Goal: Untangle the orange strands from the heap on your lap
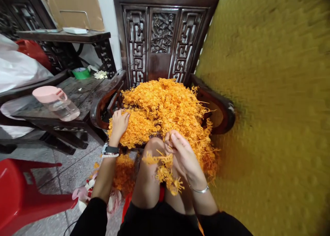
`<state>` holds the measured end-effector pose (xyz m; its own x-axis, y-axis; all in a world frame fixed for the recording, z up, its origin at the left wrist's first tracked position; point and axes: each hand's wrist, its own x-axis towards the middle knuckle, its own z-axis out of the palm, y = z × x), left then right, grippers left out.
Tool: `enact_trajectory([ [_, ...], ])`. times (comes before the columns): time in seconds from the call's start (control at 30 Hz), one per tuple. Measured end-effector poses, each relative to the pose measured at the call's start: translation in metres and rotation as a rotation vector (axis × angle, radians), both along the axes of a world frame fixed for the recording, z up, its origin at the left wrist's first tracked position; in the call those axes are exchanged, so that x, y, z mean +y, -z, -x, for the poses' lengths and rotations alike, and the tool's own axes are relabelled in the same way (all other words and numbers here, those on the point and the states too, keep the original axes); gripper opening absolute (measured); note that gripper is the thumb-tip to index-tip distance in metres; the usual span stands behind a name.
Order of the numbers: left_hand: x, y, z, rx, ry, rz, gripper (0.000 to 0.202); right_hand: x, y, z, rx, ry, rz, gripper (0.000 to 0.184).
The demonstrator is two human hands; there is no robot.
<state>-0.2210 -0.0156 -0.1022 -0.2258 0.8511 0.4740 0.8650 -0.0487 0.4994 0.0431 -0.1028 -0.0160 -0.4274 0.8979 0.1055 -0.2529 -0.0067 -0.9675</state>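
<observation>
Ahead of my hands I see the carved wooden chair (165, 36), its seat heaped with the orange fringe pile (165, 105). My left hand (119, 123) lies fingers-down on the pile's near left edge, gripping nothing that I can make out. My right hand (180, 150), just beside the pile and over my knee, pinches a dangling fringe strand (165, 172). A clear jug (56, 103) sits well left of my left hand.
</observation>
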Motion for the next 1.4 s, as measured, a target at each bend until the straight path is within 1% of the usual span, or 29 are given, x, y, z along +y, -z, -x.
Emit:
enact_trajectory([
  [0.07, -0.002, 0.007, -0.002, 0.007, 0.037, 0.032, 0.032, 0.004, -0.005, -0.003, 0.086, 0.039, 0.037, 0.021],
  [0.1, -0.003, 0.008, -0.004, 0.001, 0.050, 0.040, 0.036, 0.006, -0.008, -0.005, 0.134, 0.061, 0.055, 0.021],
  [0.13, -0.006, 0.006, -0.006, -0.058, 0.079, 0.032, 0.042, 0.008, -0.010, -0.008, 0.171, 0.093, 0.058, 0.021],
  [0.17, -0.009, 0.001, -0.009, -0.165, 0.125, 0.011, 0.050, 0.010, -0.011, -0.010, 0.203, 0.127, 0.056, 0.020],
  [0.2, -0.012, -0.007, -0.013, -0.297, 0.183, -0.018, 0.058, 0.012, -0.011, -0.013, 0.229, 0.160, 0.054, 0.019],
  [0.27, -0.022, -0.031, -0.026, -0.586, 0.326, -0.090, 0.071, 0.016, -0.011, -0.019, 0.267, 0.217, 0.060, 0.018],
  [0.33, -0.036, -0.061, -0.044, -0.718, 0.449, -0.133, 0.083, 0.019, -0.012, -0.025, 0.291, 0.274, 0.058, 0.017],
  [0.37, -0.045, -0.077, -0.054, -0.931, 0.609, -0.177, 0.087, 0.021, -0.013, -0.028, 0.299, 0.301, 0.048, 0.018],
  [0.4, -0.053, -0.093, -0.064, -1.105, 0.739, -0.211, 0.090, 0.023, -0.014, -0.031, 0.306, 0.326, 0.028, 0.019],
  [0.43, -0.061, -0.107, -0.074, -1.236, 0.828, -0.235, 0.091, 0.024, -0.017, -0.034, 0.310, 0.346, 0.001, 0.020],
  [0.47, -0.067, -0.119, -0.084, -1.324, 0.876, -0.250, 0.090, 0.026, -0.020, -0.036, 0.314, 0.366, -0.034, 0.022],
  [0.53, -0.074, -0.136, -0.100, -1.476, 0.926, -0.240, 0.084, 0.028, -0.030, -0.041, 0.324, 0.414, -0.120, 0.023],
  [0.6, -0.071, -0.147, -0.115, -1.603, 0.965, -0.209, 0.078, 0.032, -0.044, -0.043, 0.346, 0.479, -0.218, 0.024],
  [0.7, -0.057, -0.158, -0.135, -1.743, 1.049, -0.151, 0.064, 0.041, -0.071, -0.038, 0.362, 0.518, -0.348, 0.024],
  [0.77, -0.045, -0.166, -0.148, -1.780, 1.096, -0.140, 0.055, 0.051, -0.088, -0.032, 0.359, 0.499, -0.416, 0.024],
  [0.83, -0.035, -0.173, -0.159, -1.759, 1.136, -0.158, 0.052, 0.063, -0.102, -0.024, 0.368, 0.479, -0.473, 0.024],
  [0.93, -0.022, -0.177, -0.166, -1.592, 1.180, -0.182, 0.057, 0.083, -0.111, -0.016, 0.335, 0.479, -0.528, 0.024],
  [1.0, -0.014, -0.173, -0.166, -1.426, 1.181, -0.174, 0.059, 0.094, -0.110, -0.013, 0.269, 0.497, -0.533, 0.023],
  [1.07, -0.008, -0.164, -0.164, -1.303, 1.165, -0.146, 0.060, 0.101, -0.105, -0.010, 0.201, 0.527, -0.516, 0.023],
  [1.17, -0.005, -0.147, -0.157, -1.271, 1.124, -0.087, 0.055, 0.104, -0.096, -0.005, 0.149, 0.557, -0.495, 0.021],
  [1.23, -0.006, -0.137, -0.150, -1.251, 1.079, -0.057, 0.048, 0.104, -0.092, -0.002, 0.150, 0.535, -0.485, 0.021],
  [1.3, -0.008, -0.129, -0.141, -1.165, 1.033, -0.033, 0.042, 0.103, -0.088, 0.001, 0.156, 0.504, -0.483, 0.020],
  [1.4, -0.012, -0.123, -0.128, -1.037, 1.030, 0.015, 0.045, 0.103, -0.083, 0.001, 0.152, 0.483, -0.483, 0.020],
])
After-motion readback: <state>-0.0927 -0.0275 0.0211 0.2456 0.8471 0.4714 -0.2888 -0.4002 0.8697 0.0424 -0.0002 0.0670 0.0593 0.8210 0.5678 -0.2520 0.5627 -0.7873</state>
